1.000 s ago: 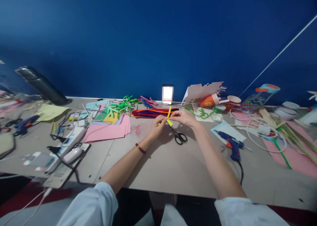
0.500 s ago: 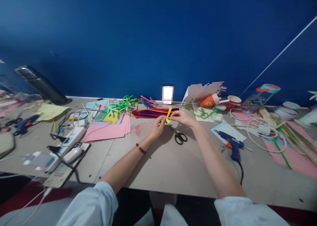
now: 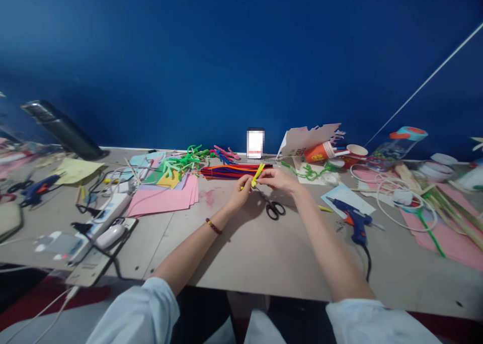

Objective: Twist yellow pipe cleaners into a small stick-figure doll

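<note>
My left hand [image 3: 240, 190] is closed in a pinch around a yellow pipe cleaner [image 3: 258, 171], folded into a small shape with strands pointing up. From the other side, my right hand [image 3: 281, 180] presses its fingertips on the same piece. Black-handled scissors [image 3: 275, 210] lie just below the hands, their blades partly hidden. Behind the hands rests a bundle of red, purple and orange pipe cleaners [image 3: 230, 172]. A short yellow strip [image 3: 325, 208] lies beside my right forearm.
Leaning on the blue wall is a phone [image 3: 255, 144]. To the right lie a blue glue gun [image 3: 352, 218] and stacked paper cups [image 3: 319, 153]. On the left are pink paper sheets [image 3: 162, 200], green pipe cleaners [image 3: 188, 160], a power strip [image 3: 109, 216] and a dark bottle [image 3: 68, 130].
The yellow pipe cleaner's loose strands now stand straighter above the fingers, and the right fingertips have shifted slightly. A yellow strip now shows beside my right forearm.
</note>
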{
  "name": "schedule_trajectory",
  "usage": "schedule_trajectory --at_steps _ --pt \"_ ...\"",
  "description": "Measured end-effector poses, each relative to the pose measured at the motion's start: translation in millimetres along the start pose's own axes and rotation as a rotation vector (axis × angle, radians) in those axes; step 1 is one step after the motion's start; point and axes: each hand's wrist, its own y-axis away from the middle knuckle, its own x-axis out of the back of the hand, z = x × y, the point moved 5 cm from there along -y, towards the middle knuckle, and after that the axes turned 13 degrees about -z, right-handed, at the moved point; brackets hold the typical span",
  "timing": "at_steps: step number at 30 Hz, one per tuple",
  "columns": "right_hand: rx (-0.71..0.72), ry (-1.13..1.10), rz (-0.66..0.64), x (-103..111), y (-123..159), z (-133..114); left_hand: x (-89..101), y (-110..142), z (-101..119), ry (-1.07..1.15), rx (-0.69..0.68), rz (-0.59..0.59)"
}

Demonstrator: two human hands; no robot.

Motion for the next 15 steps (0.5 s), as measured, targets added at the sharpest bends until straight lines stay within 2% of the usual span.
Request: schedule_trajectory --at_steps 4,9,15 --pt "-0.016 -0.012 -0.018 2 -2 5 -4.1 1 1 0.070 0.044 -0.067" --pt "-0.043 0.047 0.037 11 -4 13 -6.7 2 2 0.139 0.091 -0.143" --pt "-0.052 0.114 0.081 18 -2 14 -10.0 1 -7 0.201 0.181 -0.236"
